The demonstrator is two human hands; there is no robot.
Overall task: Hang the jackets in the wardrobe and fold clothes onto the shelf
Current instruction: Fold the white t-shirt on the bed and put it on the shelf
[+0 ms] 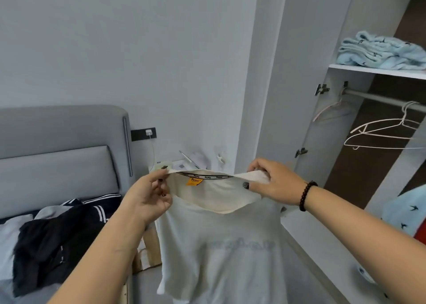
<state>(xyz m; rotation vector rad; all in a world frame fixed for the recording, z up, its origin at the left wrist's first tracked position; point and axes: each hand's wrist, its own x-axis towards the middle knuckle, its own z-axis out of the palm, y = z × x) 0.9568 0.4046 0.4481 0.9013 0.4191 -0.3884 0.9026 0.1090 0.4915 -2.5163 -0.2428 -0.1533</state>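
Left hand (151, 194) pinches one end of the shirt's neckline, fingers closed on the cloth at about 9 o'clock of the collar; right hand (274, 182), a bead bracelet (306, 195) on its wrist, grips the other end at 3 o'clock. Between them the cream shirt (221, 246) hangs free in front of the person, collar stretched taut and body dropping toward 6 o'clock, probably held so to shake it flat and find its shape before folding. An orange tag (194, 181) sits inside the neck, and the black neck tape repeats a word that looks like "Pcmy"; faint grey lettering on the chest cannot be read.

At 8 o'clock dark clothes (57, 241) lie heaped on the bed (57, 165). At 2 o'clock the open wardrobe shows a shelf (378, 70) with folded blue cloth (380, 52), and bare hangers (387, 130) on the rail (378, 98) below.
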